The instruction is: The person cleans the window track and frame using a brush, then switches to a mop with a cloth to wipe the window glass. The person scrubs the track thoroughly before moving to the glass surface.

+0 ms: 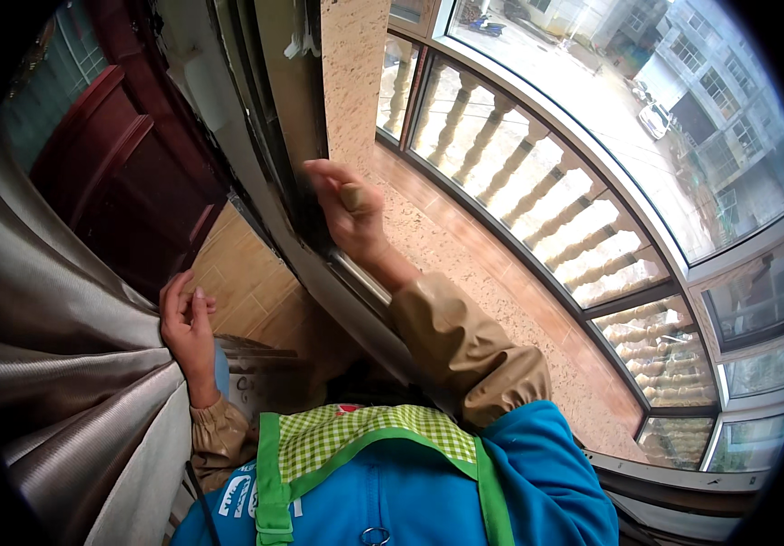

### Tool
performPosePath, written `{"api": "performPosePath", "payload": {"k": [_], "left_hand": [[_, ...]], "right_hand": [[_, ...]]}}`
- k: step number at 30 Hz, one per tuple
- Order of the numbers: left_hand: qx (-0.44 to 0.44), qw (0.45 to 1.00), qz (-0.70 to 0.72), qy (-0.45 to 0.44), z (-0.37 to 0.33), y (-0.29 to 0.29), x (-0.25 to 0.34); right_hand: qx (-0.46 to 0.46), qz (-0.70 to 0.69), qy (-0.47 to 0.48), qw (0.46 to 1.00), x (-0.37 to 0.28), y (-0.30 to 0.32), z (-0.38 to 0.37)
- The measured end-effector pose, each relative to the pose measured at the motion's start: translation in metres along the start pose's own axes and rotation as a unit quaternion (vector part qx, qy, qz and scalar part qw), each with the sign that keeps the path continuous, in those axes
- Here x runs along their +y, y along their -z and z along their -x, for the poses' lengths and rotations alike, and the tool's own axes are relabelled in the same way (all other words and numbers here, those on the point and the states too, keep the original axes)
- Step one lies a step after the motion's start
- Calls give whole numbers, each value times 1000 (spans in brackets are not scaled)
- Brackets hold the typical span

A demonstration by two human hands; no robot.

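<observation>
My right hand (355,217) is raised at the dark window frame (299,182), its fingers curled and their tips against or close to the frame's edge. A small dull-yellow shape shows in the curl of the fingers; whether it is a held thing is too unclear to tell. Lower and to the left, my left hand (189,320) has its fingers loosely bent and a little apart, with nothing seen in it. It hangs beside a grey satin curtain (73,300), close to or touching its edge. Brown sleeve covers (465,337) are over both forearms.
A speckled stone sill (446,264) runs along the right of the frame. Beyond it stand curved window panes (537,196) and a row of balusters (492,164). At the far left is a dark red wooden panel (128,173), with tan floor tiles (242,273) below it.
</observation>
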State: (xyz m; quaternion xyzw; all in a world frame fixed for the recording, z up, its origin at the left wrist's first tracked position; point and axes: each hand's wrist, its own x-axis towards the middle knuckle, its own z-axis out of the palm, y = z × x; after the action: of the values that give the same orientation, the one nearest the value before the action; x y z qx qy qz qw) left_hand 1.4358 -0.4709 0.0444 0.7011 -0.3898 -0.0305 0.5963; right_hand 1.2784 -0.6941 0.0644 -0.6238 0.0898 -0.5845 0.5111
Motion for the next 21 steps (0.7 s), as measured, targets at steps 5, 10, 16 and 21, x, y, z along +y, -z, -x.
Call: {"api": "performPosePath", "payload": {"k": [5,10,16,21], "left_hand": [[25,1000,-14,12,6,14,-5],[20,1000,-16,6,10,11,-3],[12,1000,-5,-3,5,6,0],[7,1000,3,6,11,4,0]], "right_hand": [[-83,127,119,981,-37,0,-7],[-68,4,-36,997,-48,-3,25],[-7,58,66,996,-19,-29,1],[4,-48,55,997,-69,14,1]]}}
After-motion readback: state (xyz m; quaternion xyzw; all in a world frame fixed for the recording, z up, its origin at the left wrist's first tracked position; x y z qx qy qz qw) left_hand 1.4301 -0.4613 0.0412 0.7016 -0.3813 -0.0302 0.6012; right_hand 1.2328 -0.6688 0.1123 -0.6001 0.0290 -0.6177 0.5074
